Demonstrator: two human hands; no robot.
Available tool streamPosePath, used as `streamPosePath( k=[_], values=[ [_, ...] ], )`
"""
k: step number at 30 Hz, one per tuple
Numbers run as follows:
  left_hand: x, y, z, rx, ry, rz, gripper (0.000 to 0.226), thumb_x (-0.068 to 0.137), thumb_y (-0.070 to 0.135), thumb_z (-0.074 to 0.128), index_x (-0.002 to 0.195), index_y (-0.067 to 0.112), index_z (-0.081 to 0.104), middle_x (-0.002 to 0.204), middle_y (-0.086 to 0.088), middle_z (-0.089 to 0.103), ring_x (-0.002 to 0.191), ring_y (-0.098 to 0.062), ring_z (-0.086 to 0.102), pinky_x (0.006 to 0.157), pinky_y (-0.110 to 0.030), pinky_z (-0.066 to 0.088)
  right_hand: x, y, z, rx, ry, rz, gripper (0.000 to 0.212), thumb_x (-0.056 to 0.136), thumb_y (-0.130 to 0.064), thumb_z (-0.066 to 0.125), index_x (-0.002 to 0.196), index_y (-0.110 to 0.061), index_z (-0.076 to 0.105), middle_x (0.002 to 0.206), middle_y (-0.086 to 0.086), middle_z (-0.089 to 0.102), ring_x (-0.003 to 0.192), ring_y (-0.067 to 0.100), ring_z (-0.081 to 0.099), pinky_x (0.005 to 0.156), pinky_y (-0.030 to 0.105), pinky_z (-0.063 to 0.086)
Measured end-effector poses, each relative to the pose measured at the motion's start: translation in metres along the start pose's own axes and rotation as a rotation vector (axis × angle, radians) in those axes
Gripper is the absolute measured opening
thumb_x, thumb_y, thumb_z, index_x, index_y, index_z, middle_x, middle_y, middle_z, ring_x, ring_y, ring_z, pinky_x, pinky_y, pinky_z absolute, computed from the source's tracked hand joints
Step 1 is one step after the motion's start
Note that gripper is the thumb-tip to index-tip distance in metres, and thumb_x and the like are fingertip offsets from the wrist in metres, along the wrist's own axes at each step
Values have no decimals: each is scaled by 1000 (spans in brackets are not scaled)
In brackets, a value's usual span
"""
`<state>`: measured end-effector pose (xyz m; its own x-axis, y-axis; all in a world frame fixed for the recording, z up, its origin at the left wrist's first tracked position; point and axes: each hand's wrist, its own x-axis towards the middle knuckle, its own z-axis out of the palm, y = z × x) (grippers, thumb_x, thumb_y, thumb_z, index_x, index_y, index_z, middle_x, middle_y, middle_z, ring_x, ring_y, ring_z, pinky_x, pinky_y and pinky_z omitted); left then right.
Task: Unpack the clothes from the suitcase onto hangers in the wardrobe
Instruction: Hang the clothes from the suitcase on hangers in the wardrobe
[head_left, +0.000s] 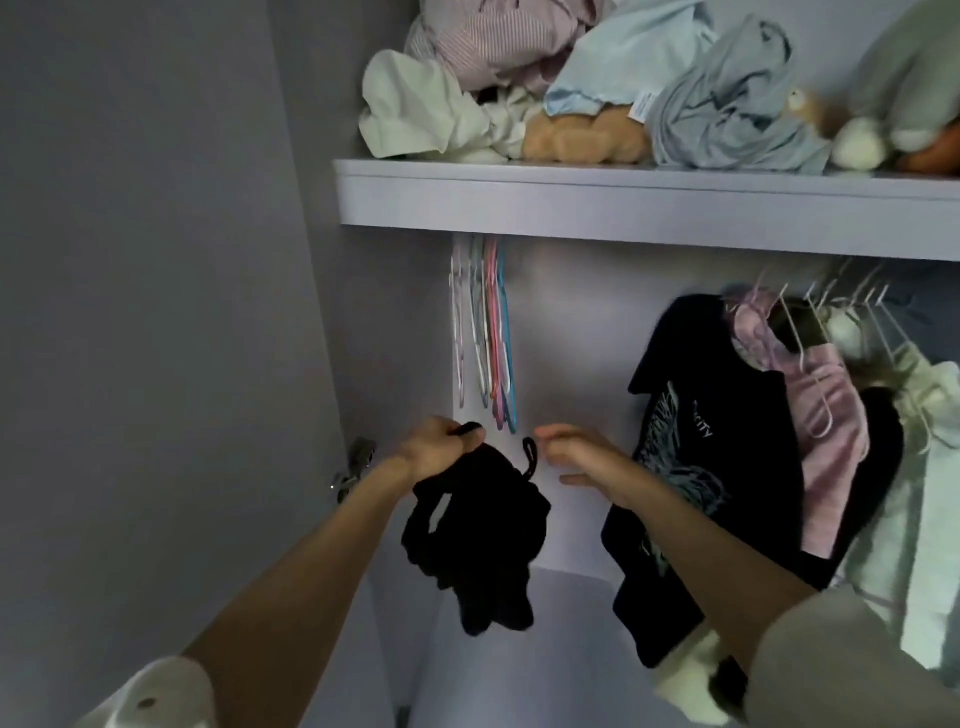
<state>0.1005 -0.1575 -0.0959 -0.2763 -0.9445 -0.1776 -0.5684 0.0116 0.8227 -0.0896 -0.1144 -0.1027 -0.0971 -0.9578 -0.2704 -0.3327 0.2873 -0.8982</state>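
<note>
- Just below the bunch of empty hangers (485, 332), a small black garment (475, 535) is held up by the left hand (441, 449), whose fingers are curled round its top edge, apparently at one strap.
- The garment hangs straight down from that grip, so its long axis runs vertically, roughly parallel to the hangers above it.
- A second loop of the garment (530, 457), probably the other strap, sticks up free between the two hands, below and slightly right of the hangers' lower tips.
- The right hand (576, 457) is seen just right of that loop with its fingers loosely spread and nothing gripped; whether a fingertip touches the loop cannot be told.
- The hangers lie directly above the hands, close to the wardrobe's left wall, and hang from a rail hidden under the shelf (623, 200).
- The left hand is judged the nearer to the hangers, but it is occupied, so the free right hand would likely be the one raised up and slightly left to take a hanger.
- Well to the right of the hangers, a black printed shirt (722, 441) and a pink garment (826, 447) are already hung, so part of the task appears done.
- The suitcase is not in view.
</note>
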Motion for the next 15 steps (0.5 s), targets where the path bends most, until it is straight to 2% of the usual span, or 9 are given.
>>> streamPosePath(
  k=[2, 5, 7, 8, 10, 11, 12, 14, 15],
  values=[
    [3, -3, 1, -63, 24, 12, 38, 94, 34, 50, 109, 1, 63, 109, -15, 65, 104, -28, 61, 95, -33, 45, 14, -9, 8, 51, 162, -56, 32, 94, -11, 45, 126, -4, 50, 129, 16, 51, 116, 29, 50, 97, 40, 43],
    [5, -4, -4, -196, 106, 17, 36, 95, 31, 50, 113, 2, 62, 113, -11, 64, 110, -26, 59, 97, -29, 42, 38, -25, 25, 31, 235, -84, 35, 94, -11, 45, 123, 10, 47, 123, 28, 52, 105, 38, 53, 93, 48, 45],
    [5, -3, -9, -243, 150, 14, 38, 95, 31, 50, 119, 3, 60, 119, -12, 62, 111, -25, 58, 101, -30, 41, 52, -34, 34, 70, 194, -48, 31, 93, -17, 50, 118, 1, 53, 102, 19, 57, 86, 25, 52, 70, 37, 48],
    [5, -3, -13, -257, 170, 6, 38, 95, 30, 50, 120, 3, 60, 120, -12, 62, 112, -25, 58, 102, -30, 41, 58, -36, 38, 87, 181, -14, 23, 92, -16, 52, 109, -3, 59, 90, 14, 56, 76, 21, 50, 59, 28, 43],
    [3, -2, -17, -276, 194, -2, 38, 95, 29, 50, 120, 2, 59, 119, -13, 62, 110, -24, 58, 98, -27, 41, 69, -36, 42, 68, 244, 18, 13, 89, -12, 54, 81, -7, 63, 77, 13, 57, 64, 21, 50, 50, 22, 34],
    [3, -3, -18, -282, 202, -3, 37, 95, 28, 50, 120, 2, 59, 119, -13, 62, 108, -23, 58, 95, -25, 41, 76, -34, 42, 37, 293, 11, 18, 88, -10, 53, 73, -7, 63, 75, 15, 60, 68, 25, 55, 50, 22, 36],
    [2, -4, -18, -285, 209, -6, 37, 95, 28, 49, 120, 3, 59, 119, -13, 62, 108, -23, 58, 93, -24, 41, 76, -33, 42, -15, 341, -6, 19, 88, -10, 52, 74, -5, 65, 80, 18, 64, 77, 28, 60, 55, 23, 40],
    [1, -6, -15, -280, 234, -21, 36, 95, 27, 50, 121, 4, 59, 119, -13, 62, 111, -25, 57, 91, -23, 40, 71, -31, 38, -117, 448, -64, 24, 90, -12, 47, 94, 0, 67, 100, 22, 66, 97, 34, 61, 74, 28, 46],
    [2, -7, -14, -278, 244, -24, 35, 95, 27, 50, 120, 4, 60, 119, -13, 62, 112, -25, 57, 91, -23, 40, 67, -31, 35, -146, 495, -100, 26, 92, -13, 45, 100, 0, 65, 106, 22, 65, 101, 36, 60, 80, 31, 46]
  ],
)
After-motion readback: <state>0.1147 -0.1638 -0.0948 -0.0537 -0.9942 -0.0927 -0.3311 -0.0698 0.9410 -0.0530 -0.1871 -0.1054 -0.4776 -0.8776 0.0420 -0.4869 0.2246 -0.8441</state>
